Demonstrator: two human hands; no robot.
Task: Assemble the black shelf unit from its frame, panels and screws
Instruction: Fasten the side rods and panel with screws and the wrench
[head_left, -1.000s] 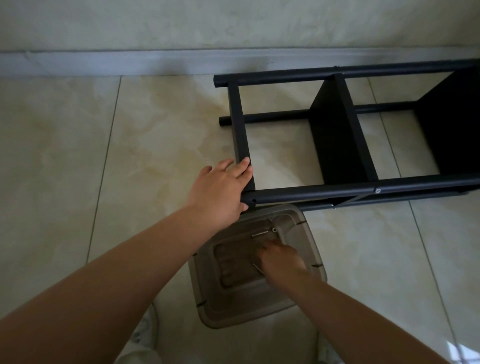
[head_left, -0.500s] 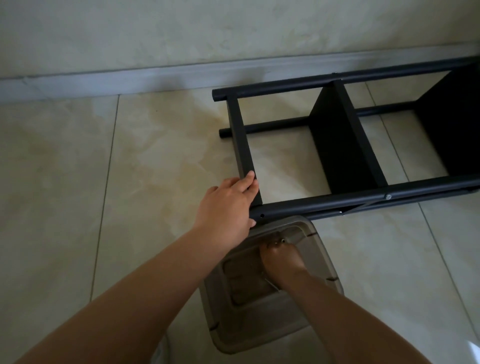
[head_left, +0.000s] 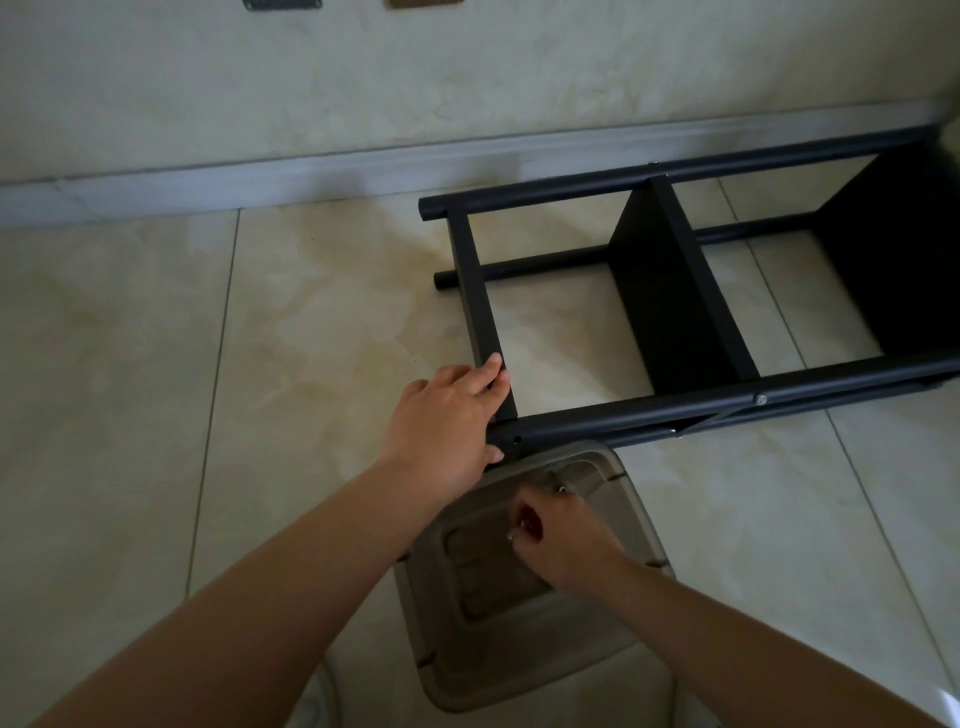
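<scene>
The black shelf unit lies on its side on the tiled floor, its tube frame carrying two upright black panels. My left hand grips the frame's near left corner, fingers over the end crossbar and thumb under the front tube. My right hand reaches into the grey plastic lid in front of the shelf, its fingers curled around a small tool with a red part. A screw lies in the lid by my fingertips. A fitted screw head shows on the front tube.
The wall and grey skirting board run behind the shelf. Bare floor tiles stretch to the left. Part of a light shoe shows at the bottom edge, under my left arm.
The view has shifted, so the shelf sits lower in frame. My left hand keeps its hold on the corner. My right hand has turned in the lid and now shows a red-tipped item.
</scene>
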